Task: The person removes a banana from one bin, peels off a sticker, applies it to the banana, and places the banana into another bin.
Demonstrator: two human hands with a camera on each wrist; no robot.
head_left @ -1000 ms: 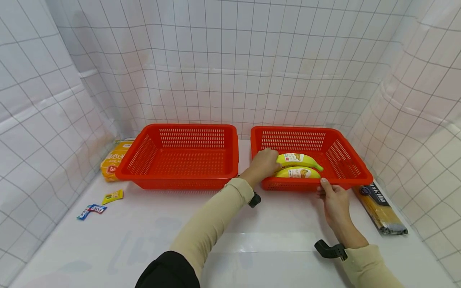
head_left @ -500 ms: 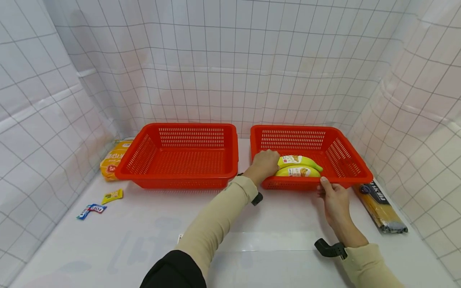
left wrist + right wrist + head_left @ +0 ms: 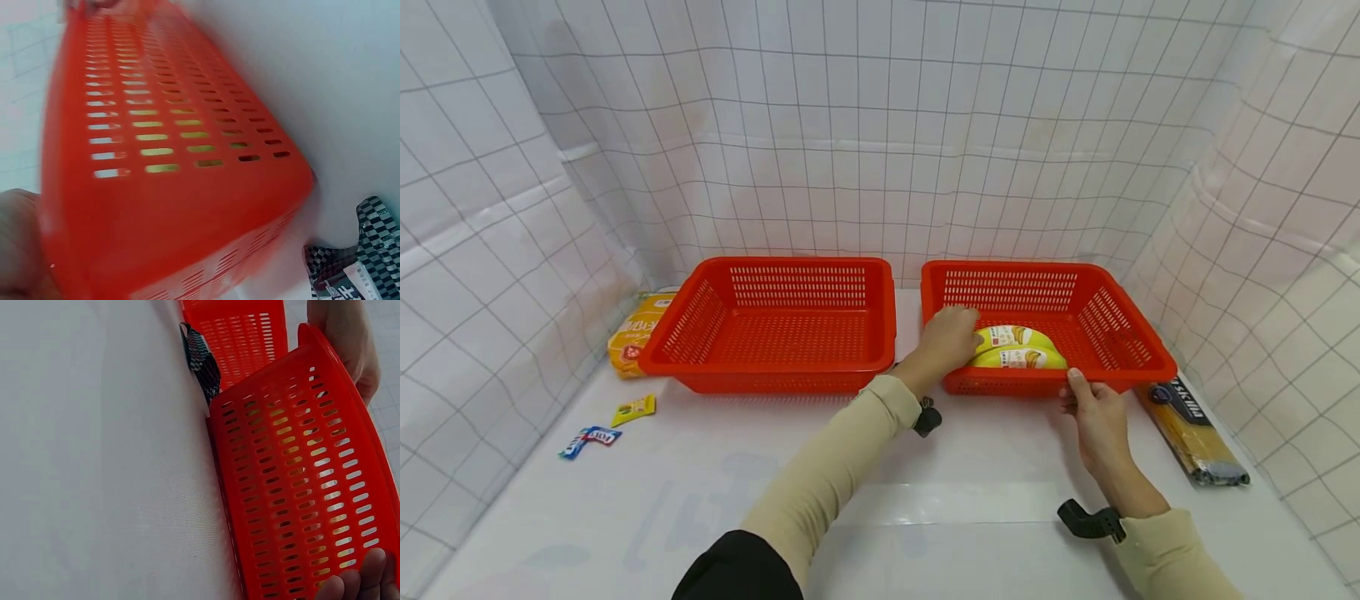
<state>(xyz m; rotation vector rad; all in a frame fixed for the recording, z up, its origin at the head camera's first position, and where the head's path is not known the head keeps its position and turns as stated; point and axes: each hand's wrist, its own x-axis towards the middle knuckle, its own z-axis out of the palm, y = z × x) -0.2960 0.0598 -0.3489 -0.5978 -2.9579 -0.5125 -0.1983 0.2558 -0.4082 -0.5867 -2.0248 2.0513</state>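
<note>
Two yellow bananas with white labels, a back one (image 3: 1015,337) and a front one (image 3: 1018,358), lie side by side in the right red basket (image 3: 1000,382). My left hand (image 3: 951,337) reaches over that basket's left rim, fingers curled at the back banana's left end; the fingertips are hidden. My right hand (image 3: 1097,417) grips the front rim, thumb on top and fingers (image 3: 369,575) below against the slotted wall. In the left wrist view, the basket's end wall (image 3: 169,206) hides the left fingers, and yellow shows through the slots.
A second red basket (image 3: 767,379) stands left, with an orange bag (image 3: 636,337) beside it. Yellow (image 3: 634,409) and blue (image 3: 576,443) small wrapped packets lie front left. A pasta pack (image 3: 1195,437) lies right. A checkered packet (image 3: 378,237) is near the baskets, mostly behind my left arm in the head view.
The back banana has shifted left and turned, its right tip now down behind the front banana. My left hand has moved slightly left with it. My right hand stays on the rim.
</note>
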